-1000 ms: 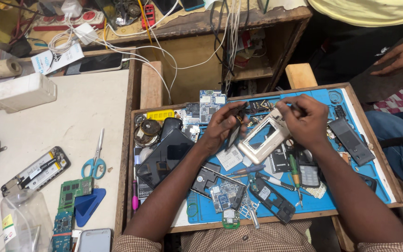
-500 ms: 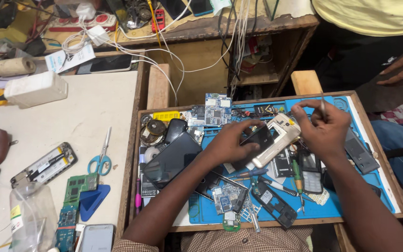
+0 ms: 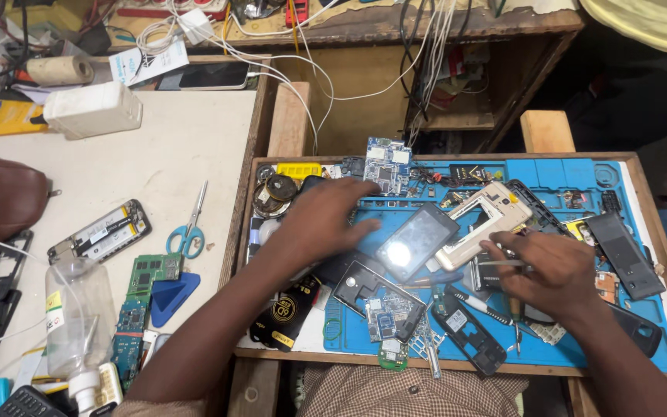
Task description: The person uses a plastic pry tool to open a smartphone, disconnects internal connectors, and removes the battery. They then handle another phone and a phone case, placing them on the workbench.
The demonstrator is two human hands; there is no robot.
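While the left hand [image 3: 326, 220] is lying flat, fingers spread, on parts near the tray's [image 3: 658, 224] left edge, the right hand [image 3: 553, 270] is pinching tweezers [image 3: 501, 263] pointing left at the gold frame [image 3: 484, 220], which is slanting up-right mid-tray.

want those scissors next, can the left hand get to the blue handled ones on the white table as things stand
Probably yes. The left hand rests on the tray's left side, and the scissors lie in the open just past the tray's wooden rim, nothing covering them.
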